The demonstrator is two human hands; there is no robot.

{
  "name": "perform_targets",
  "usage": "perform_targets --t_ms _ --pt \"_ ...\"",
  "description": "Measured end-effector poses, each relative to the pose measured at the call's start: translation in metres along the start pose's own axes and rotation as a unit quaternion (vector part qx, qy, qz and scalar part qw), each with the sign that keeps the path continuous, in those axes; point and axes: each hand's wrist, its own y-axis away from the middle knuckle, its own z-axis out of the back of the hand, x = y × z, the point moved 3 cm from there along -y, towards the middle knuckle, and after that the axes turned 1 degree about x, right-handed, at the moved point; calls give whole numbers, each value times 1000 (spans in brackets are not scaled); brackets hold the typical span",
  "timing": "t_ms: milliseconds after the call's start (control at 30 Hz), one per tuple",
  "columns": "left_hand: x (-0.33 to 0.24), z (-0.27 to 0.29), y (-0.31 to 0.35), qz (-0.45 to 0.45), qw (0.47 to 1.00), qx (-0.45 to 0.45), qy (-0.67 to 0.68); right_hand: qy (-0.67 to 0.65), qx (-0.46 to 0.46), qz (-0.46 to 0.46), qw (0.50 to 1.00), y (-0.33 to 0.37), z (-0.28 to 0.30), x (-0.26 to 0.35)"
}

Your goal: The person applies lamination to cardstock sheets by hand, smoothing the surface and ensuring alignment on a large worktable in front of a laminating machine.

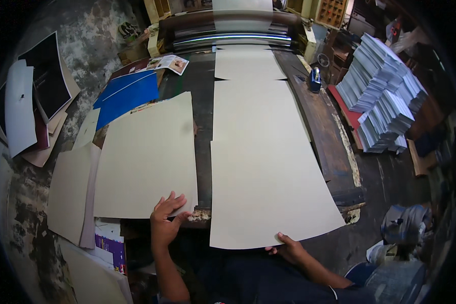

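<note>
A large cream board sheet [268, 187] lies on the dark machine bed, its near edge jutting over the bed's front. My right hand [289, 250] grips that edge, thumb on top and fingers beneath. Beyond it, more cream sheets [258, 106] run in a line toward the rollers [233, 39], with notched gaps between them. On the left, a stack of cream boards [147, 157] rests on the table. My left hand [168, 217] touches the stack's near right corner, fingers spread over the top sheet and thumb apart from them.
Left of the stack are further boards [68, 192], blue sheets [126, 96] and a printed leaflet [172, 64]. A dark wooden rail [311, 116] borders the bed on the right, with a small blue tool [315, 80] near it. Tall white paper piles [377, 76] stand farther right.
</note>
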Motion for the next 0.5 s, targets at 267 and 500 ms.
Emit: perform_targets --t_ms 267,500 --pt "-2 -13 -1 54 994 -91 15 -23 15 -9 1000 -8 -2 -1" --pt "-1 -22 3 85 984 -146 -58 -65 -27 -5 997 -44 0 18"
